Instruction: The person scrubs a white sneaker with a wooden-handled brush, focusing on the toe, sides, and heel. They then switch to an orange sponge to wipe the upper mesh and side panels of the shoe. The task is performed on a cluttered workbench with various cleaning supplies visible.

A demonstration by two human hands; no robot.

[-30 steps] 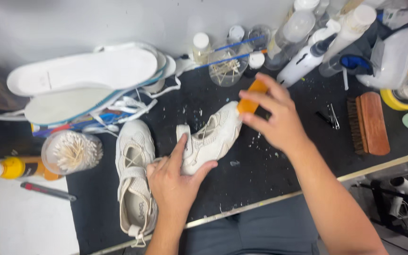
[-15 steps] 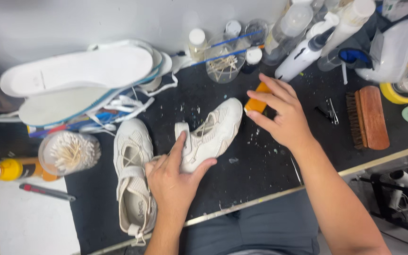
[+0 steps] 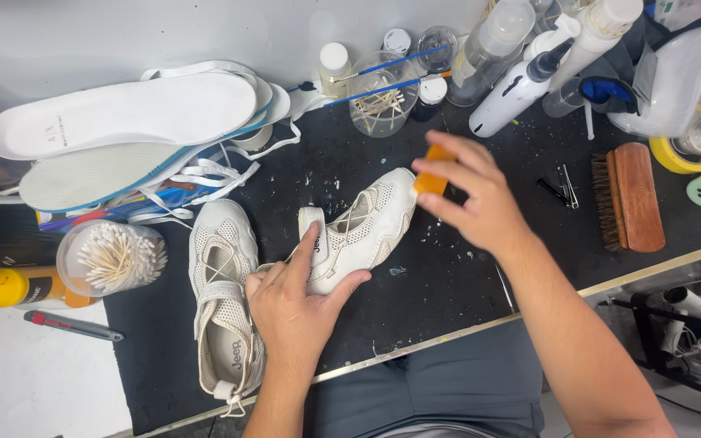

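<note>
A small white mesh shoe [image 3: 367, 223] lies on its side on the black mat [image 3: 415, 300]. My left hand [image 3: 294, 304] grips its heel, thumb and forefinger around the back strap. My right hand [image 3: 472, 199] pinches a small orange block [image 3: 433, 174] and presses it against the shoe's toe. The matching white shoe [image 3: 225, 300] lies upright just left of my left hand.
White insoles [image 3: 123, 118] and laces are stacked at the back left. A jar of cotton swabs [image 3: 111, 255], an orange-capped bottle [image 3: 18, 288] and a red cutter [image 3: 70, 326] lie left. Bottles, a stick cup [image 3: 379, 101], a wooden brush [image 3: 630, 195] and yellow tape [image 3: 675, 158] crowd the back right.
My right hand with the orange block pulled a little off the toe to the right, then came back onto it. My left hand kept its hold on the heel.
</note>
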